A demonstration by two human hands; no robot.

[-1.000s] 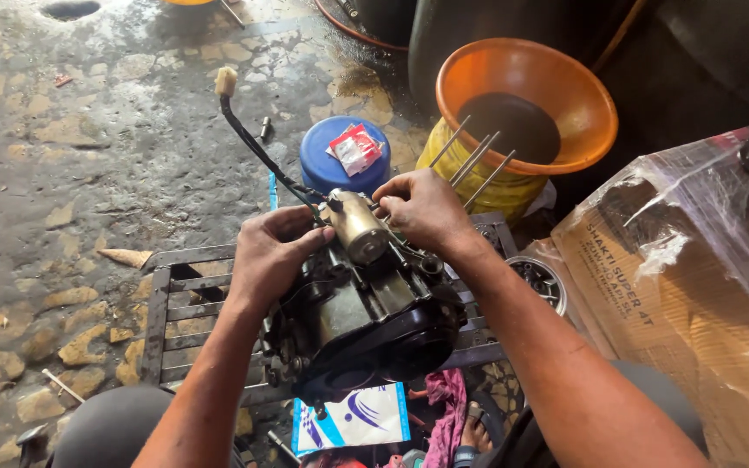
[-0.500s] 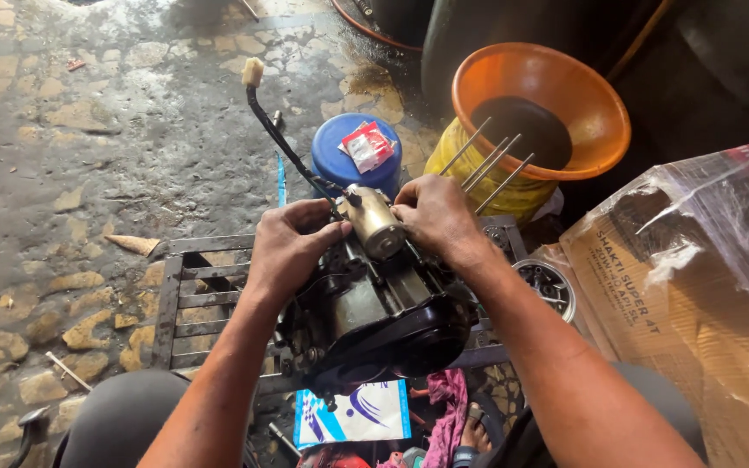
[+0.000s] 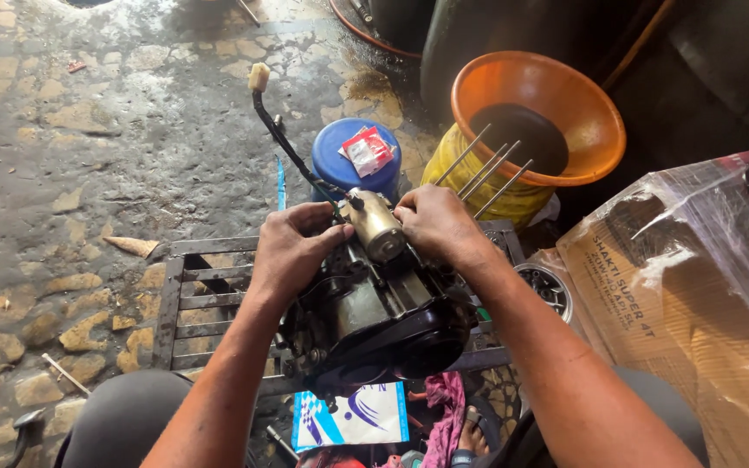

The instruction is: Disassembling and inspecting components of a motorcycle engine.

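Now closer in than a second ago: left hand (image 3: 292, 251) clasped on engine block (image 3: 374, 321) left of starter motor (image 3: 377, 227); right hand (image 3: 439, 227) clamped against motor's right, studs (image 3: 487, 169) beyond. Seating apparently under way.

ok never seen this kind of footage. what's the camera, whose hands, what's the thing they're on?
There is one view, from a camera worn on a person's head, looking down at their own two bare hands. No robot is involved. The left hand and right hand both grip a small metal cylinder on top of a dark, greasy engine. A black cable runs up from the cylinder to a pale plug. Four thin rods stick out of the engine's far side. The engine sits on a metal grate over wet stone floor. Behind it stand a blue tub and an orange funnel on a yellow can. A wrapped carton lies to the right.
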